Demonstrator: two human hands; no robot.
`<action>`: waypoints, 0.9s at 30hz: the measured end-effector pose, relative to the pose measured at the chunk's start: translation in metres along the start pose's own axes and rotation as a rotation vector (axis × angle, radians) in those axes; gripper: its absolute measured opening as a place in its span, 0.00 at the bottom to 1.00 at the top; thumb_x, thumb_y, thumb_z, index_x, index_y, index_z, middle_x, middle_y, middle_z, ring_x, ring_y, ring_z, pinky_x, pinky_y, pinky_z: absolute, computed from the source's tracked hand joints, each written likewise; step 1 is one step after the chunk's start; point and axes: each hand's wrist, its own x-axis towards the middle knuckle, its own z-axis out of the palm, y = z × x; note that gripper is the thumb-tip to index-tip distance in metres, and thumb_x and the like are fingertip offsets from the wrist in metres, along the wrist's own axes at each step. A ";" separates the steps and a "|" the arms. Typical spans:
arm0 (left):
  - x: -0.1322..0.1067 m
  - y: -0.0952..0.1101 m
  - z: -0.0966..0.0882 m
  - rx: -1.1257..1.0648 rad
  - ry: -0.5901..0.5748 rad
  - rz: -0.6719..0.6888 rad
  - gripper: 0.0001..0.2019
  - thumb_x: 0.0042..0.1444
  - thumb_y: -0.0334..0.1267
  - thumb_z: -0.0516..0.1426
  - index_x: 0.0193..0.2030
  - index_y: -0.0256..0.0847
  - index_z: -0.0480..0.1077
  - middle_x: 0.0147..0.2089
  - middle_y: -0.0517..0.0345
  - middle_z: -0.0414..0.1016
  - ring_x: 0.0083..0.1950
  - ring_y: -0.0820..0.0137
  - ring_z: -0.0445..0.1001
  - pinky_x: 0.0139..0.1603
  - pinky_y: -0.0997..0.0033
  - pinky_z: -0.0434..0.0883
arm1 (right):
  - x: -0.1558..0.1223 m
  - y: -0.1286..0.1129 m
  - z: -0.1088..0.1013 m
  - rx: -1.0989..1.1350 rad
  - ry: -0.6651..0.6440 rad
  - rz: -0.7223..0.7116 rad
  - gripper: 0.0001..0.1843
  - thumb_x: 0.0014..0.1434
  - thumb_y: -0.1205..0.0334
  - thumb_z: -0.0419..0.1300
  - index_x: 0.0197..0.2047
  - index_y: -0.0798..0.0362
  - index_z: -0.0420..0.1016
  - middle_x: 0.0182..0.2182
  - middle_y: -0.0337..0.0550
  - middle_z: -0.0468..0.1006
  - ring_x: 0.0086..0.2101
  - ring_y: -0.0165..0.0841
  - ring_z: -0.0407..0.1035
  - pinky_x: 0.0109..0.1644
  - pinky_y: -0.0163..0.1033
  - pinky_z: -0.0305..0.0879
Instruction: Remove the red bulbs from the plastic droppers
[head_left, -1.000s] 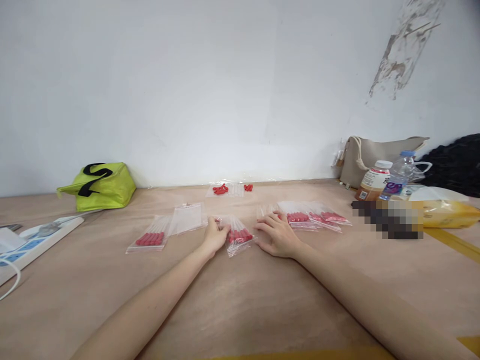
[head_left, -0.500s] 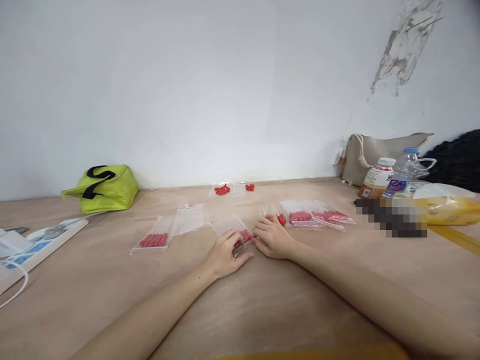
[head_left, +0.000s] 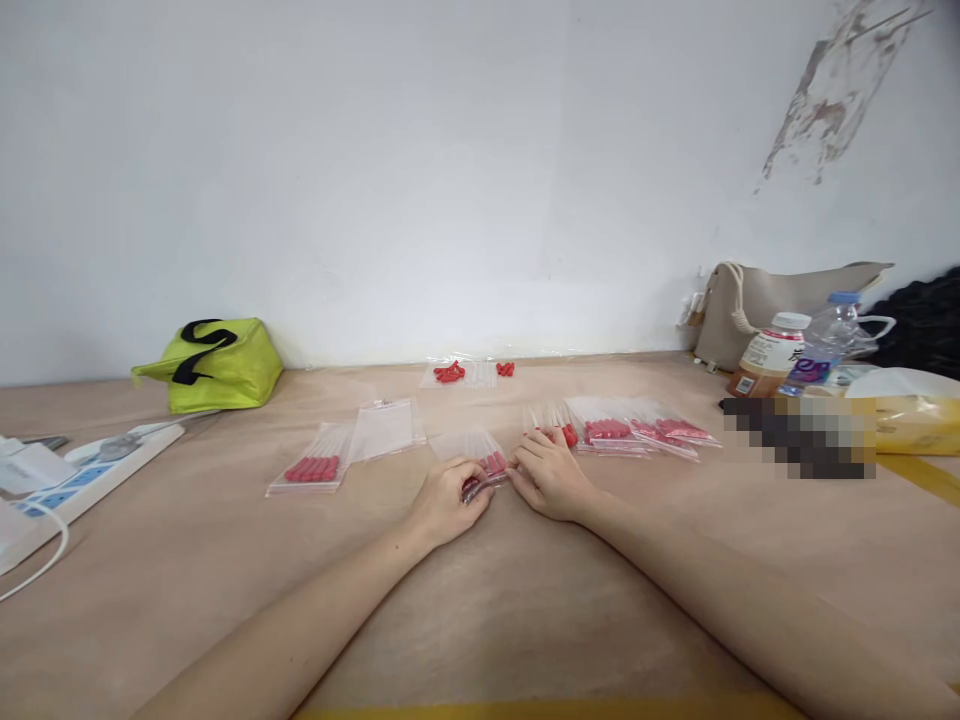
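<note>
A small clear plastic bag (head_left: 471, 449) with red-tipped sticks inside lies on the brown table (head_left: 480, 600) in front of me. My left hand (head_left: 448, 498) pinches its near edge from the left with curled fingers. Pressing that same edge from the right is my right hand (head_left: 550, 476), fingers bent and close together. The two hands nearly touch over the bag's mouth. A filled bag (head_left: 311, 470) and an empty clear bag (head_left: 384, 430) lie to the left. Several filled bags (head_left: 637, 430) lie fanned out to the right.
Loose red pieces on plastic (head_left: 465, 372) sit by the wall. A lime green pouch (head_left: 210, 365) and a white power strip (head_left: 75, 480) are at the left. A beige bag (head_left: 780, 300), two bottles (head_left: 795, 350) and a yellow packet (head_left: 915, 420) stand at the right.
My left hand slid from the bag's far left corner down to its near edge. My right hand moved left and closed in beside it. The view shifted slightly.
</note>
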 end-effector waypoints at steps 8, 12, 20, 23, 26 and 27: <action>0.003 -0.007 0.003 -0.174 0.009 -0.078 0.09 0.54 0.36 0.51 0.27 0.40 0.71 0.37 0.56 0.75 0.38 0.70 0.72 0.40 0.70 0.68 | -0.001 0.000 -0.002 0.078 0.036 -0.089 0.12 0.54 0.54 0.55 0.38 0.51 0.69 0.35 0.42 0.73 0.38 0.33 0.62 0.47 0.43 0.48; 0.004 -0.011 0.002 -0.203 -0.007 -0.058 0.10 0.55 0.36 0.51 0.28 0.39 0.70 0.37 0.56 0.75 0.39 0.70 0.72 0.42 0.69 0.67 | 0.001 0.002 0.003 0.036 0.107 -0.203 0.06 0.55 0.62 0.55 0.36 0.47 0.72 0.36 0.40 0.73 0.38 0.32 0.62 0.47 0.43 0.49; 0.004 -0.008 0.000 -0.188 -0.036 -0.075 0.09 0.55 0.38 0.51 0.29 0.40 0.71 0.38 0.56 0.74 0.39 0.70 0.72 0.42 0.69 0.68 | 0.001 0.007 0.007 0.041 0.153 -0.240 0.09 0.57 0.65 0.53 0.35 0.46 0.74 0.29 0.39 0.73 0.35 0.31 0.61 0.44 0.42 0.51; 0.002 -0.007 -0.001 -0.181 -0.034 -0.088 0.06 0.52 0.38 0.55 0.31 0.40 0.71 0.39 0.55 0.74 0.39 0.69 0.72 0.41 0.69 0.68 | 0.000 0.007 0.007 0.051 0.154 -0.231 0.09 0.57 0.65 0.53 0.34 0.47 0.74 0.29 0.39 0.73 0.34 0.31 0.60 0.44 0.42 0.51; 0.003 -0.007 -0.001 -0.195 -0.042 -0.083 0.05 0.51 0.37 0.56 0.31 0.40 0.72 0.40 0.55 0.74 0.40 0.69 0.72 0.42 0.69 0.68 | 0.000 0.007 0.006 0.058 0.155 -0.236 0.10 0.57 0.65 0.52 0.35 0.45 0.74 0.30 0.39 0.73 0.34 0.30 0.60 0.45 0.42 0.51; 0.003 -0.007 -0.002 -0.204 -0.046 -0.075 0.06 0.52 0.37 0.55 0.31 0.40 0.72 0.40 0.55 0.74 0.40 0.69 0.72 0.42 0.69 0.68 | 0.000 0.007 0.006 0.060 0.157 -0.241 0.10 0.57 0.65 0.53 0.35 0.45 0.74 0.30 0.39 0.73 0.34 0.30 0.60 0.45 0.43 0.51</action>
